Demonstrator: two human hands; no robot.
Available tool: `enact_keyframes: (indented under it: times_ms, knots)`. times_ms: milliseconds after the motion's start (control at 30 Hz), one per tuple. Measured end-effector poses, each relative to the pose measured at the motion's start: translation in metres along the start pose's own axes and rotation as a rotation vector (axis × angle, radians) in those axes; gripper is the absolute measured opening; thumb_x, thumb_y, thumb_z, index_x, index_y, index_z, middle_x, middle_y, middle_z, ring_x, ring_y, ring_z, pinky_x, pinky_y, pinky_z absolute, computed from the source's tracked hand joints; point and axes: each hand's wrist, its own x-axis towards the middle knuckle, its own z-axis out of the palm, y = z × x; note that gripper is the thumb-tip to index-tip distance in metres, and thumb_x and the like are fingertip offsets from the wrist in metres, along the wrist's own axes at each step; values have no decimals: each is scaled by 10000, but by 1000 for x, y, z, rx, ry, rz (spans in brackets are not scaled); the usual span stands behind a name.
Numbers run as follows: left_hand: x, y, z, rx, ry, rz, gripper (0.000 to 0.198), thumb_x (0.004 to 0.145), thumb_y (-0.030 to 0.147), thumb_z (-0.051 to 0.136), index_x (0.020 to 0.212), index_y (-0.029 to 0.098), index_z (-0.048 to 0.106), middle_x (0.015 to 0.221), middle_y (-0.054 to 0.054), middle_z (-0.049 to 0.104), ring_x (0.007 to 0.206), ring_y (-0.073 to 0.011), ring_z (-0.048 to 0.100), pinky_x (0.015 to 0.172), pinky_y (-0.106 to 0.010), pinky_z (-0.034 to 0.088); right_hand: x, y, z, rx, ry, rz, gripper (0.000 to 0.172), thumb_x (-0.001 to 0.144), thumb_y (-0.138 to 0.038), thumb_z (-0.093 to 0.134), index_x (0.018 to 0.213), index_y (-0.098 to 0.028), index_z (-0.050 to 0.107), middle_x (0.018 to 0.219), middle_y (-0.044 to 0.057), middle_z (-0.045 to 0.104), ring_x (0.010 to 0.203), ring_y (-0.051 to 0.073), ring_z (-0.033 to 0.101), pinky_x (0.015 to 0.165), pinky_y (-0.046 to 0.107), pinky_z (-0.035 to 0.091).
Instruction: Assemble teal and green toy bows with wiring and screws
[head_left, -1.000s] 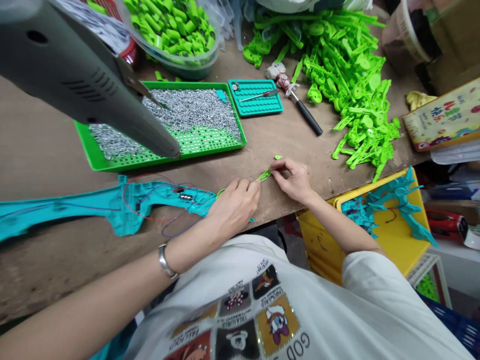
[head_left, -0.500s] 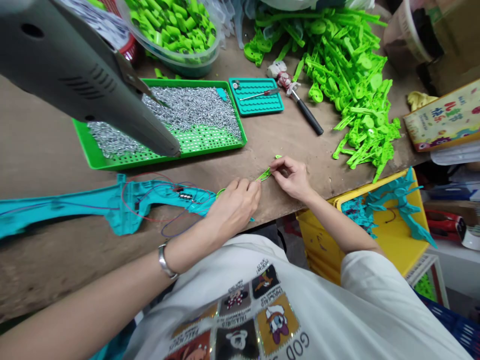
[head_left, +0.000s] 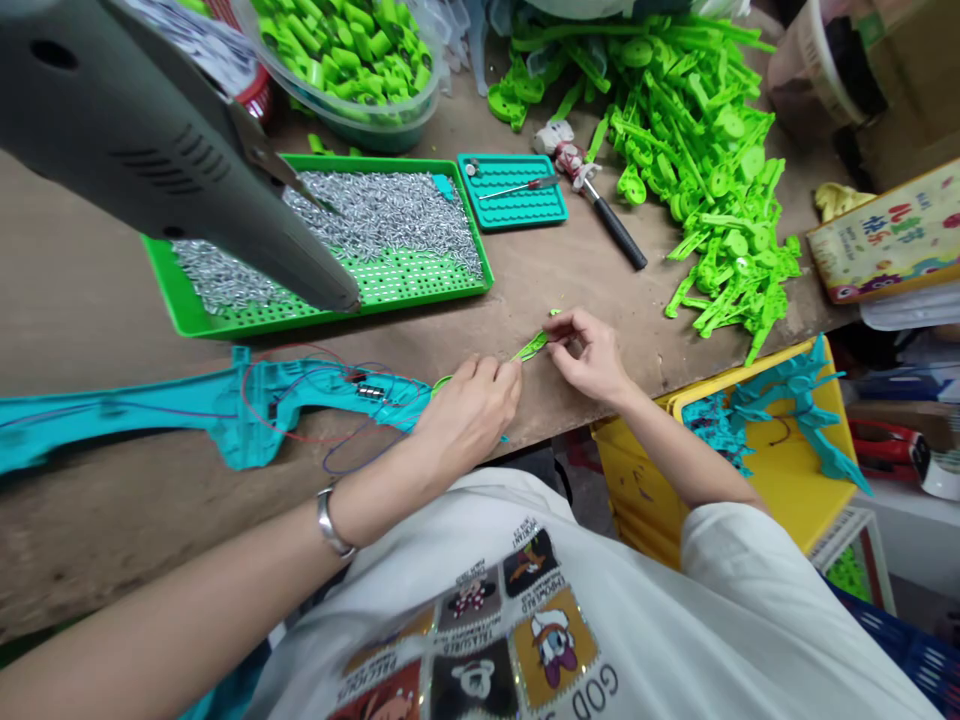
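A slim bright green plastic part [head_left: 531, 347] lies at the table's near edge, running between my two hands. My left hand [head_left: 474, 402] is closed over its lower end and presses it against the end of a long turquoise plastic shell [head_left: 341, 385]. Thumb and fingertips of my right hand [head_left: 589, 350] pinch the part's upper end; a bit of green sticks out past the fingers. Loose red and blue wires and a small metallic component lie along the shell. My fingers hide much of the green part.
A grey tool body [head_left: 247, 200] juts over a green tray [head_left: 480, 285] of small metal screws or pins. Behind are a turquoise tray [head_left: 555, 215], a hammer [head_left: 619, 232], a tub of green caps [head_left: 375, 120] and piled green parts [head_left: 720, 180]. A yellow bin [head_left: 802, 490] stands at right.
My right hand has shifted very slightly to the right along the green part. My left hand stays in nearly the same place.
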Motion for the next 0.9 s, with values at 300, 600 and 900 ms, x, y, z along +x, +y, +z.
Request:
enact_keyframes:
  times_ms: [300, 600, 900]
  knots:
    - [1, 0, 2, 24, 0, 12, 423, 939, 29, 409, 1302, -38, 617, 998, -199, 653, 918, -323, 603, 846, -456, 453, 2, 5, 3, 141, -91, 378, 153, 786, -303, 729, 867, -175, 714, 788, 10, 735, 655, 122, 654, 634, 250, 542]
    - [0, 1, 4, 32, 6, 7, 377, 939, 51, 459, 1257, -7, 653, 988, -174, 648, 920, -312, 608, 871, -447, 456, 8, 6, 1, 115, -108, 330, 95, 762, -213, 702, 833, -161, 738, 758, 2, 731, 636, 108, 618, 650, 249, 514]
    - [0, 0, 6, 7, 49, 9, 379, 935, 35, 456, 1251, -27, 655, 988, -189, 641, 911, -320, 607, 878, -465, 448, 6, -7, 1, -192, -33, -103, 144, 847, -103, 609, 878, -177, 729, 826, 21, 736, 707, 131, 658, 710, 263, 524]
